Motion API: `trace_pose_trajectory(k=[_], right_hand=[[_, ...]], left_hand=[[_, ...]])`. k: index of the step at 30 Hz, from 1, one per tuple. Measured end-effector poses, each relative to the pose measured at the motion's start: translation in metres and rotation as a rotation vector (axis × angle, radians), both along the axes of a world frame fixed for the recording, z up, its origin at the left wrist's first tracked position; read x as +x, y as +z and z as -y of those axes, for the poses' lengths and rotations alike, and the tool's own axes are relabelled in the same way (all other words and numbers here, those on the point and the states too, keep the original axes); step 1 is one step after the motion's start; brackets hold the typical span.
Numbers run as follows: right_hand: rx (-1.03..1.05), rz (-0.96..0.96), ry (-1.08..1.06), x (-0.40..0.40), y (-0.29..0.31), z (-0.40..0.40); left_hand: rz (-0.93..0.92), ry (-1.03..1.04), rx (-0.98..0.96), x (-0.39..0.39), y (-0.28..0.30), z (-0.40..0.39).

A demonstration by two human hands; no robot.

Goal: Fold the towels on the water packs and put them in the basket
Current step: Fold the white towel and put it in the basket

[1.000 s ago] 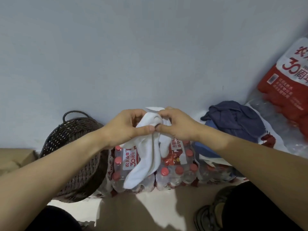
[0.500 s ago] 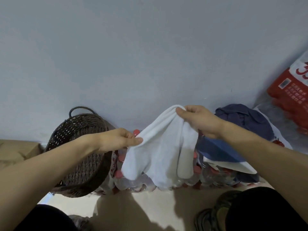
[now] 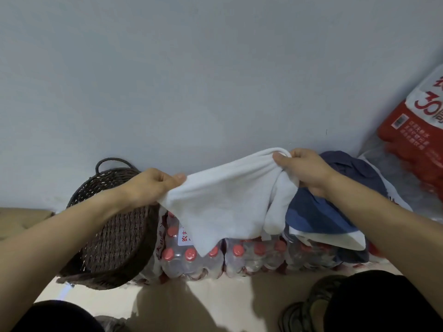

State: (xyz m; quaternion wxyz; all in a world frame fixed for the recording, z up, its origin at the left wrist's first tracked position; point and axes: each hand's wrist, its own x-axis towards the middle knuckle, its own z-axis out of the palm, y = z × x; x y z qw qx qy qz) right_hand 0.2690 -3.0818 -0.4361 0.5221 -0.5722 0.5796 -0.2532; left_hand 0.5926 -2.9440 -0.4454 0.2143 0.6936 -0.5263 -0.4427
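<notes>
A white towel hangs stretched between my hands above the water packs, which hold red-capped bottles against the wall. My left hand pinches its left corner. My right hand grips the bunched right end, slightly higher. The lower edge of the towel drapes over the bottles. A dark blue towel lies in a heap on the packs at the right, with a lighter blue and a white cloth under it. The dark wicker basket with a handle stands at the left, next to the packs.
A grey wall rises right behind the packs. A tall stack of red-wrapped water packs leans at the far right. A cardboard box sits at the left edge. My knees and a sandalled foot are on the pale floor below.
My hands, together on a bunched white towel a second ago, have drawn apart and spread it wide. The right hand went up and right, the left went left toward the basket.
</notes>
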Motion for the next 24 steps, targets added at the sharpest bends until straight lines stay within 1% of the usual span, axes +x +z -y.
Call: trace_pose_trajectory(k=[1, 4, 5, 6, 7, 10, 11, 13, 15, 16, 18, 19, 21, 22, 23, 24], right_hand=[[0.008, -0.015, 0.003, -0.001, 0.0, 0.001], [0.075, -0.108, 0.058, -0.004, -0.001, 0.001], [0.099, -0.141, 0.078, -0.004, -0.001, 0.0], [0.119, -0.168, 0.093, -0.005, -0.003, 0.0], [0.138, -0.195, 0.107, -0.005, -0.004, -0.001], [0.207, -0.279, 0.17, -0.005, -0.006, -0.003], [0.236, -0.306, 0.203, -0.005, -0.007, -0.004], [0.297, -0.393, 0.299, -0.004, -0.008, -0.006], [0.338, -0.543, 0.433, -0.003, -0.008, -0.009], [0.341, -0.623, 0.501, -0.001, -0.007, -0.011], [0.331, -0.76, 0.616, 0.005, -0.003, -0.017], [0.302, -0.828, 0.682, 0.011, 0.0, -0.021], [0.183, -0.967, 0.825, 0.022, 0.003, -0.028], [0.116, -0.978, 0.876, 0.028, 0.004, -0.031], [0.074, -0.92, 0.917, 0.034, 0.005, -0.035], [0.06, -0.806, 0.948, 0.04, 0.006, -0.04]], left_hand=[[-0.053, 0.025, -0.012, -0.002, 0.003, 0.0], [-0.328, 0.085, -0.022, -0.008, 0.012, 0.001], [-0.368, 0.072, -0.023, -0.009, 0.013, 0.0], [-0.355, 0.051, -0.03, -0.009, 0.014, -0.001], [-0.304, 0.04, -0.04, -0.008, 0.013, 0.0], [-0.07, 0.069, -0.095, -0.01, 0.011, 0.002], [-0.022, 0.089, -0.119, -0.011, 0.011, 0.003], [0.033, 0.142, -0.178, -0.015, 0.012, 0.004], [0.043, 0.206, -0.233, -0.017, 0.013, 0.006], [0.005, 0.231, -0.252, -0.018, 0.015, 0.006], [-0.141, 0.247, -0.267, -0.021, 0.021, 0.006], [-0.213, 0.234, -0.269, -0.023, 0.024, 0.006], [-0.332, 0.184, -0.265, -0.03, 0.03, 0.005], [-0.383, 0.162, -0.261, -0.035, 0.032, 0.005], [-0.433, 0.146, -0.257, -0.039, 0.034, 0.005], [-0.478, 0.13, -0.252, -0.044, 0.035, 0.005]])
